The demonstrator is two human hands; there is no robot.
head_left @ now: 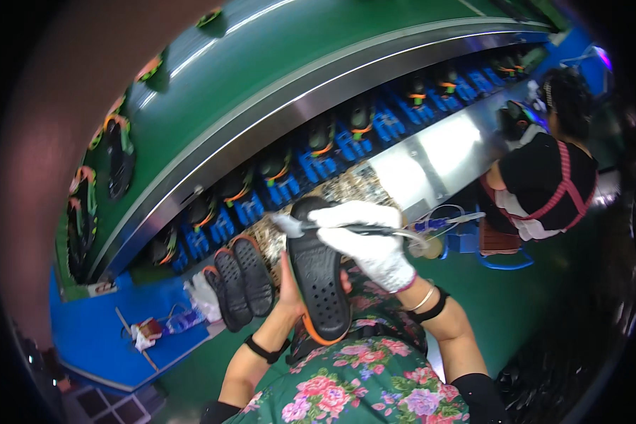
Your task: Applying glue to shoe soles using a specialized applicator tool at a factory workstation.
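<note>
A: How is the left hand (288,291) occupied?

B: A black sole (323,300) with an orange edge is gripped in it, the bare thumb laid along one side and fingertips shown at the other. The sole is held in front of the flowered garment (360,381), its perforated end turned toward the body.

A: And the right hand (364,237)?

B: It is covered by a white glove and closed around the dark handle of a brush (290,225). The pale bristles are positioned at the sole's far end, by its left edge (whether contact is made cannot be told).

A: What can be seen about them?

B: To the left, three dark soles (254,277) are lined up side by side near a blue worktop (88,336). Beyond the hands, blue racks (318,167) are ranged along a metal-edged green surface (261,60). A co-worker (578,169) is seen at the right.
</note>
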